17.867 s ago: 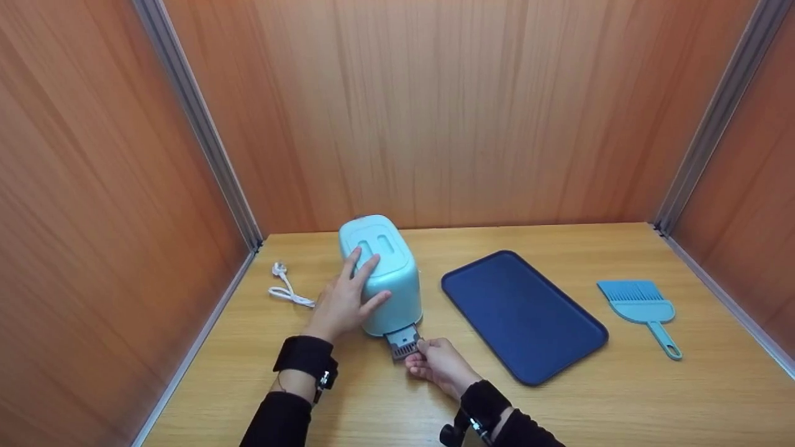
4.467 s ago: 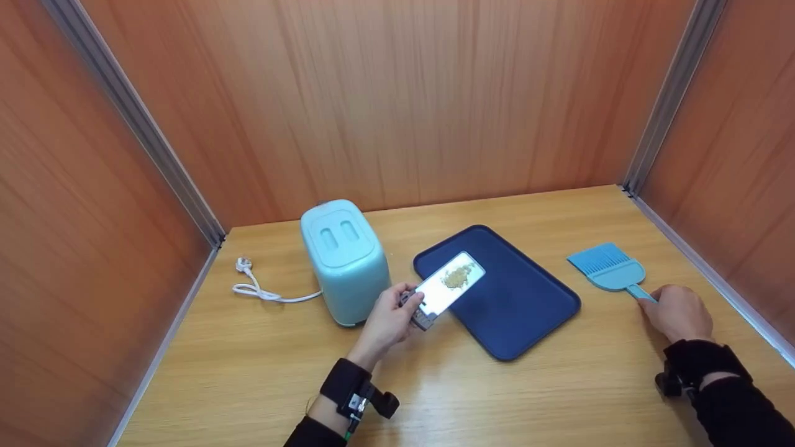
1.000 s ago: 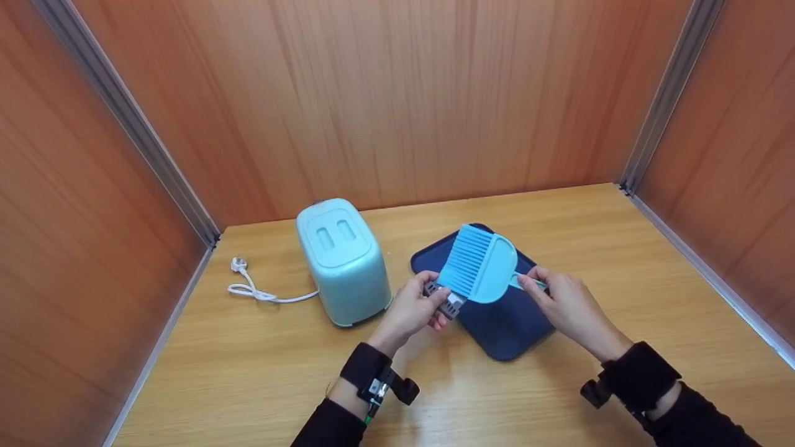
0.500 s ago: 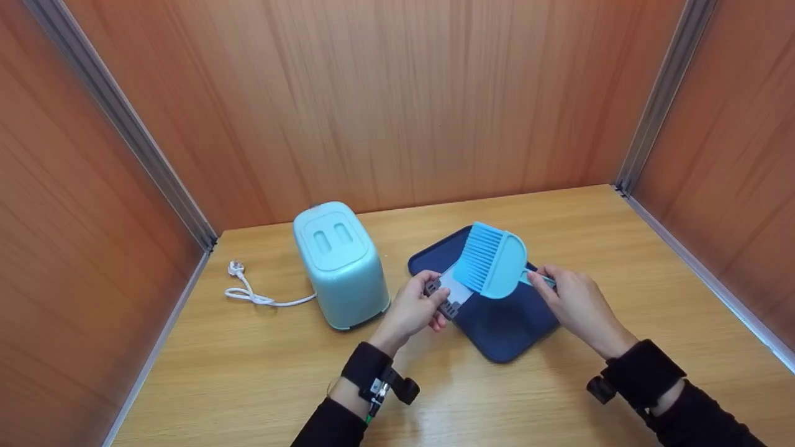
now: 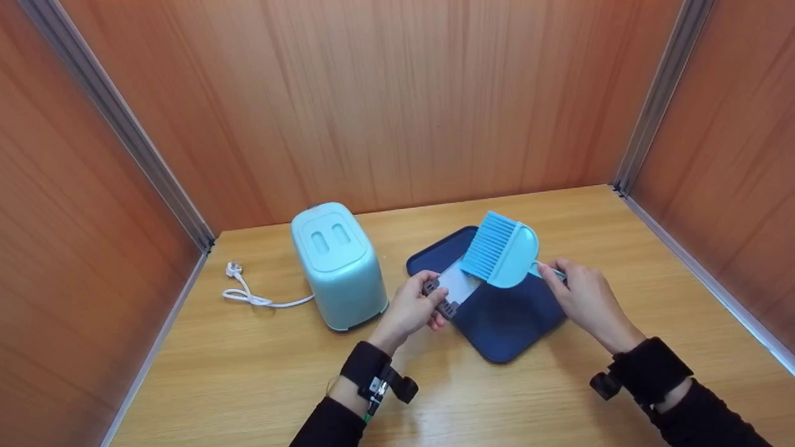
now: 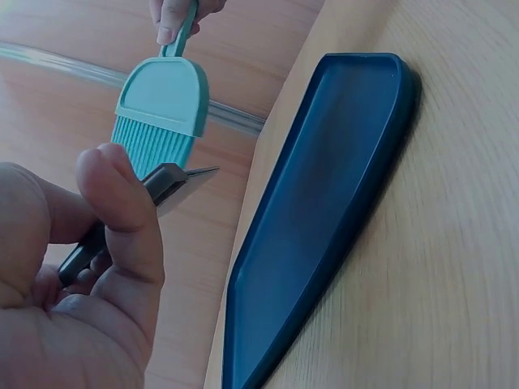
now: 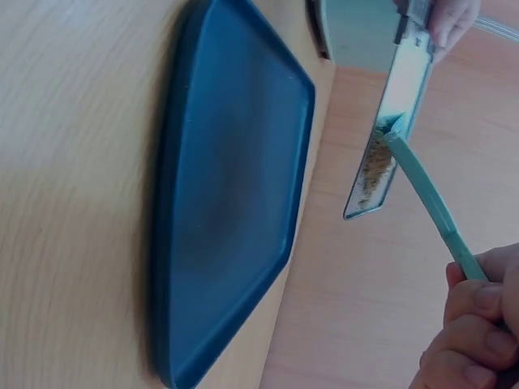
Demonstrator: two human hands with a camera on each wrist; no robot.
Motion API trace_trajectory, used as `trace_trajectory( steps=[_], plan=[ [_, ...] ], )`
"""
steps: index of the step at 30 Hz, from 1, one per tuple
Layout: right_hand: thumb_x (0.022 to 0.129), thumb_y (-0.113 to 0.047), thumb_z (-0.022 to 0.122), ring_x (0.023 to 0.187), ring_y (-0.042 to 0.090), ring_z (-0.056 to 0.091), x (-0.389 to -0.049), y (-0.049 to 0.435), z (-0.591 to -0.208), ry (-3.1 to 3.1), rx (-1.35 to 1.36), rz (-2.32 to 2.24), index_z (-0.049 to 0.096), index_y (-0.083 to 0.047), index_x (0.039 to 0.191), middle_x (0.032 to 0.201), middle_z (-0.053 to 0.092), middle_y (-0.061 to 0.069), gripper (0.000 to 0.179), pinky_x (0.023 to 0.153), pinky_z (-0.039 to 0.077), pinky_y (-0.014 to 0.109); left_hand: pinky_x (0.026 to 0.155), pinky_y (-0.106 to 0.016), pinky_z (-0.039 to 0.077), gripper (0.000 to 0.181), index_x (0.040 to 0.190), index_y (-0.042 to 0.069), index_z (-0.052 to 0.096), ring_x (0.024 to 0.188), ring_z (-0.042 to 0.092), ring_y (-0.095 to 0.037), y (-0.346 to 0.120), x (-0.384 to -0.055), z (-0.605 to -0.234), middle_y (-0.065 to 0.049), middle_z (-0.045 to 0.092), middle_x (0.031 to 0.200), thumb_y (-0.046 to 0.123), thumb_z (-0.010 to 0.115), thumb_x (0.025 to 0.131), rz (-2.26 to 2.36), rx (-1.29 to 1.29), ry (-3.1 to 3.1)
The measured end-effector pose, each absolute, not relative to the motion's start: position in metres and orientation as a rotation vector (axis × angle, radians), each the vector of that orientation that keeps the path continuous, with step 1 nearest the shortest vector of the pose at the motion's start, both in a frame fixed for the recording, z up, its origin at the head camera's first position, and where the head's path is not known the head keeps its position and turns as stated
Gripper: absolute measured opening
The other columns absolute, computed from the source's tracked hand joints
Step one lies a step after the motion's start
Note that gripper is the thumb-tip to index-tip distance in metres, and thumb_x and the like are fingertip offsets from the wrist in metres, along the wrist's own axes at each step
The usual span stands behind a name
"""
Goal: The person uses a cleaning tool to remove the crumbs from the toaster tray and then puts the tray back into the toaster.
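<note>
My left hand (image 5: 407, 310) pinches the grey slotted end of a crumb tray (image 5: 458, 284), its pale plate raised over a dark blue serving tray (image 5: 506, 329). By its handle, my right hand (image 5: 587, 301) grips a light blue brush (image 5: 506, 251). The bristles overlap the crumb tray's far half in the head view. In the right wrist view, brown crumbs (image 7: 375, 166) lie toward the far end of the crumb tray, with the brush tip right at their edge. The left wrist view shows the crumb tray edge-on between thumb and fingers.
A mint toaster (image 5: 338, 267) stands upright at the left of the table (image 5: 261, 372). Its white cord and plug (image 5: 248, 297) lie on the wood beside it. Wooden panels (image 5: 397, 105) enclose the back and both sides.
The crumb tray came out of the toaster, and my right hand picked up the brush from the table's right. Over the last second the brush slid rightward along the plate, uncovering its near part.
</note>
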State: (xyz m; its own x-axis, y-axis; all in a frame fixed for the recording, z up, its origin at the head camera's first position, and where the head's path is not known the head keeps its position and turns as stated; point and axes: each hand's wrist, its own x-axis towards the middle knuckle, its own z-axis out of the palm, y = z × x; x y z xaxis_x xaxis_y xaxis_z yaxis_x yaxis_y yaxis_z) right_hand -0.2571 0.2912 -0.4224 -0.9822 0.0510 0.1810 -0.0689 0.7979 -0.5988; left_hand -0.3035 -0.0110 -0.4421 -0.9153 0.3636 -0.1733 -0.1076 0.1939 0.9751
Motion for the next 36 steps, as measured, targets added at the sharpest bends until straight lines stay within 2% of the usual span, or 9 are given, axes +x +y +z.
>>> trace_trajectory(
  steps=[5, 9, 17, 25, 36],
  plan=[
    [0.114, -0.047, 0.05, 0.078, 0.022, 0.051, -0.254, 0.293, -0.414, -2.763, -0.043, 1.098, 0.068, -0.002, 0.115, 0.083, 0.052, 0.003, 0.048, 0.063, 0.036, 0.027, 0.056, -0.022, 0.058, 0.028, 0.139, 0.008, 0.056, 0.06, 0.065, -0.014, -0.012, -0.306, -0.439, -0.012, 0.068, 0.093, 0.015, 0.057, 0.112, 1.77, 0.221, 2.071],
    [0.113, -0.045, 0.052, 0.081, 0.022, 0.05, -0.251, 0.289, -0.412, -2.772, -0.024, 1.147, 0.069, -0.004, 0.113, 0.084, 0.052, 0.003, 0.044, 0.063, 0.036, 0.027, 0.057, -0.022, 0.059, 0.028, 0.14, 0.008, 0.055, 0.062, 0.066, -0.014, -0.012, -0.308, -0.436, -0.013, 0.068, 0.097, 0.014, 0.056, 0.112, 1.76, 0.208, 2.039],
    [0.111, -0.037, 0.06, 0.071, 0.019, 0.046, -0.245, 0.28, -0.413, -2.764, 0.085, 1.124, 0.07, -0.003, 0.104, 0.076, 0.047, 0.001, 0.036, 0.058, 0.032, 0.024, 0.06, -0.023, 0.059, 0.03, 0.142, 0.006, 0.052, 0.065, 0.066, -0.015, -0.013, -0.308, -0.429, -0.015, 0.067, 0.103, 0.011, 0.053, 0.112, 1.74, 0.253, 2.03],
    [0.111, -0.039, 0.059, 0.07, 0.021, 0.049, -0.239, 0.28, -0.412, -2.848, 0.076, 1.075, 0.068, -0.006, 0.107, 0.075, 0.048, 0.002, 0.034, 0.057, 0.036, 0.023, 0.058, -0.024, 0.059, 0.031, 0.144, 0.011, 0.055, 0.063, 0.065, -0.016, -0.01, -0.31, -0.423, -0.016, 0.067, 0.108, 0.013, 0.055, 0.112, 1.654, 0.285, 2.111],
    [0.11, -0.038, 0.061, 0.065, 0.018, 0.049, -0.237, 0.279, -0.414, -2.892, 0.095, 0.926, 0.072, -0.007, 0.108, 0.07, 0.049, 0.0, 0.034, 0.054, 0.035, 0.024, 0.056, -0.023, 0.059, 0.035, 0.146, 0.009, 0.055, 0.059, 0.062, -0.016, -0.016, -0.313, -0.414, -0.019, 0.068, 0.109, 0.014, 0.057, 0.111, 1.548, 0.338, 2.224]
  ],
)
